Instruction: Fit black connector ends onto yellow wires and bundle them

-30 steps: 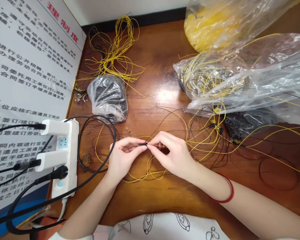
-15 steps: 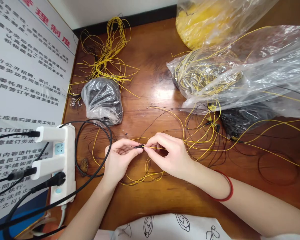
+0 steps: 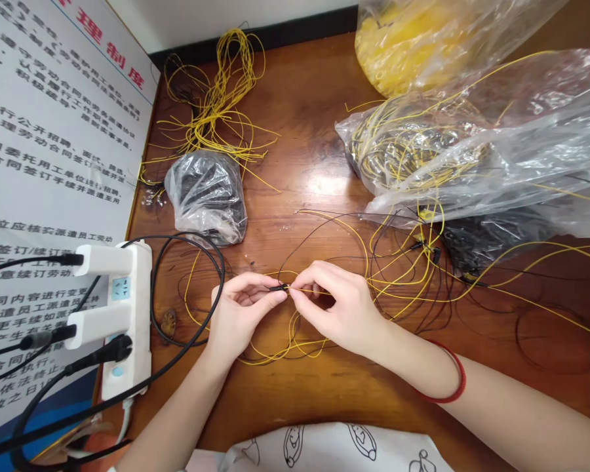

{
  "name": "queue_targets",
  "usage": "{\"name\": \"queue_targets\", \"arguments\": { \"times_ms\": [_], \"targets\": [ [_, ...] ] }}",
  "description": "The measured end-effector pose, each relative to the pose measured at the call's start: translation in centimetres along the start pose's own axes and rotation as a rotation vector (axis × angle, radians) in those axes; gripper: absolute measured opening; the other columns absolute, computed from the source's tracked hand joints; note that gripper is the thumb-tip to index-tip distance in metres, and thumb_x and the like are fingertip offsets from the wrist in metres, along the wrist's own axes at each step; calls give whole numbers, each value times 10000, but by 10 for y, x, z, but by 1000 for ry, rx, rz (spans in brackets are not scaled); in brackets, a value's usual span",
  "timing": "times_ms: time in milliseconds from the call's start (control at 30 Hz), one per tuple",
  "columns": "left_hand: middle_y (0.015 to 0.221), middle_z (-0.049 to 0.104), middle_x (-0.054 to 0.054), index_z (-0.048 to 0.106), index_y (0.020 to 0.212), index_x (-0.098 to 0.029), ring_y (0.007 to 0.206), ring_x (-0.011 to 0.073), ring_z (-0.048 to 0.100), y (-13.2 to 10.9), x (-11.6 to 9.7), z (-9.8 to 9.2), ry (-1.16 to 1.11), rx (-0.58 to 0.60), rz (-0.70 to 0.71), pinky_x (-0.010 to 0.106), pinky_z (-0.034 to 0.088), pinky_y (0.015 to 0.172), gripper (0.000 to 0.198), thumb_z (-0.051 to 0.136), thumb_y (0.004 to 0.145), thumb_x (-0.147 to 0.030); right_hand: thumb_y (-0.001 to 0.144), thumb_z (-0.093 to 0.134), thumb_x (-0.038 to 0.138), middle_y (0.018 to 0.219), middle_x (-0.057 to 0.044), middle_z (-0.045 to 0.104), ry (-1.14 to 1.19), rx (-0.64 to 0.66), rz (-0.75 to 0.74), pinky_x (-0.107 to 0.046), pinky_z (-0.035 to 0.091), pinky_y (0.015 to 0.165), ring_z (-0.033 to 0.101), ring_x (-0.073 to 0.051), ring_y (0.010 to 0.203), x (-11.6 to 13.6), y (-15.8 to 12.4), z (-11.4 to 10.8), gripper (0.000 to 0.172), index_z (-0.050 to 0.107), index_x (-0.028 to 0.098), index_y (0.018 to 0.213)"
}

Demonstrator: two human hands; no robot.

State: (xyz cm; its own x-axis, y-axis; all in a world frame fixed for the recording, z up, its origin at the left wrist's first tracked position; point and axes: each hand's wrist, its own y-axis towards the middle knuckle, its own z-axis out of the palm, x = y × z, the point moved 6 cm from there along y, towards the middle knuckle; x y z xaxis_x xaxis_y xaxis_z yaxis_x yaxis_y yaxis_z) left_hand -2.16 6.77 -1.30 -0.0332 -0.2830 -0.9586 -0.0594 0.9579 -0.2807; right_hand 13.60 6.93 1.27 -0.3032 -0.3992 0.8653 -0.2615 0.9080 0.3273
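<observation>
Head | left hand (image 3: 233, 321) pinches black piece (image 3: 278, 288); right hand (image 3: 341, 305), yellow wire (image 3: 315, 292) | clear bag (image 3: 541, 147): coiled wires (image 3: 403, 147)

One small black piece (image 3: 278, 288), slender; pinched, lengthwise along the nine-to-three-o'clock line, near six o'clock from the view's centre. One yellow wire (image 3: 318, 291), thin; pinched just beside the piece's three-o'clock end, running nearly straight toward three o'clock. One black wire (image 3: 311, 228), very thin; bowed toward one o'clock, then bending to three; any join too small to tell.
</observation>
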Motion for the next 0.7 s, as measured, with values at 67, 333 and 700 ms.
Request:
{"name": "queue_targets", "arguments": {
  "times_ms": [67, 333, 700],
  "targets": [
    [686, 774, -34, 762, 700, -207, 632, 99, 729, 0, 0, 1, -5, 9, -1, 118, 580, 629, 197, 820, 578, -63, 859, 590, 76, 684, 15, 592, -5, 3, -8, -220, 426, 567, 525, -92, 605, 1, 0, 0, 119, 588, 167, 781],
    [683, 772, -25, 761, 697, -199, 640, 108, 730, 1, 0, 1, 0, 18, -5, 129, 584, 631, 183, 829, 582, -73, 883, 608, 115, 660, 16, 571, 24, 17, 1, -226, 414, 543, 515, -98, 598, -3, 0, 1, 122, 618, 163, 772],
    [695, 775, -3, 753, 700, -192, 658, 151, 740, -1, -1, 1, 40, 20, 15, 203, 608, 653, 156, 826, 591, -108, 860, 583, 106, 729, -2, 593, -18, 10, -29, -233, 436, 574, 525, -108, 636, 3, -1, 1, 66, 595, 163, 830]
  ]
}}
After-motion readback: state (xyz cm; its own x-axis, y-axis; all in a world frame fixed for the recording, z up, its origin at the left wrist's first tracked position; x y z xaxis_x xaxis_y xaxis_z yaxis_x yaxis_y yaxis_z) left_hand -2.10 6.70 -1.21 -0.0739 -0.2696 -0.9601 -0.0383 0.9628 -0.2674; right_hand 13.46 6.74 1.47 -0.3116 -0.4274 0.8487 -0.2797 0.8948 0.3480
